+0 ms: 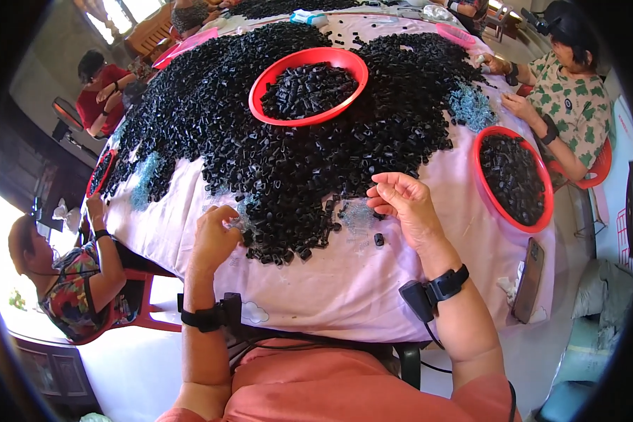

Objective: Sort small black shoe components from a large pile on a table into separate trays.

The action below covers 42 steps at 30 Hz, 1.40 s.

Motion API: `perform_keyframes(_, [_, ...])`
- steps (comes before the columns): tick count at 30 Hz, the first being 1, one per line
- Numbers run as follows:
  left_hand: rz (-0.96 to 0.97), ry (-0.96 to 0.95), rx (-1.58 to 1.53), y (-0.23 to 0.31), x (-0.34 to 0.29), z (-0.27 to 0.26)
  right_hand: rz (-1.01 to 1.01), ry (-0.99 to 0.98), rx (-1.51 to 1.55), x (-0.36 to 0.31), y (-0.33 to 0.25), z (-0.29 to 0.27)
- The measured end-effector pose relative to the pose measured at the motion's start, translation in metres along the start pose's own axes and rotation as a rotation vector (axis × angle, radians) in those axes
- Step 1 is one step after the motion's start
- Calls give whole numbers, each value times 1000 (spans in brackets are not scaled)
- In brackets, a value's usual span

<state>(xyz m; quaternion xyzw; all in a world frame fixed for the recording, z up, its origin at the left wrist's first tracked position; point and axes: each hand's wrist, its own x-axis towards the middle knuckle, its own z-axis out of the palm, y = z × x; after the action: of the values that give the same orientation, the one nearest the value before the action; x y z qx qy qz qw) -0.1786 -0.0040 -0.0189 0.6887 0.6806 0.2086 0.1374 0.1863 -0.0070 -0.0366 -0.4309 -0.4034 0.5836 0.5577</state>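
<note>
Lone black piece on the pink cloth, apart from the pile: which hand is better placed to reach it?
Probably the right hand: it is close by the black piece, while the left hand is across the pile.

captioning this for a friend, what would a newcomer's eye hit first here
Probably the huge heap of small black pieces covering much of the pink cloth. Next, the red basin set amid it, full of similar pieces, with a second basin near the cloth's right edge. Up close, the left hand and right hand flank the heap's near end, beside clear bits.
</note>
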Motion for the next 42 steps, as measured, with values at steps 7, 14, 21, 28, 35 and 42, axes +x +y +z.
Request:
perform_keyframes(7, [-13,4,-233,8,7,-13,9,-1,-7,1,0,-1])
perform_keyframes(14, [249,-304,-398,98,2,13,23,3,26,1,1,-2])
perform_keyframes(21, [233,-416,-491,160,-12,13,56,7,32,2,1,-3])
perform_keyframes(28, [5,-293,-345,70,-9,-33,34,-20,90,-1,-5,-1])
perform_keyframes(35, [-119,-652,-307,31,-17,-34,22,-97,116,-4,-7,-3])
perform_keyframes(42, [-57,-271,-291,24,-8,-34,28,-99,124,-3,-7,-3])
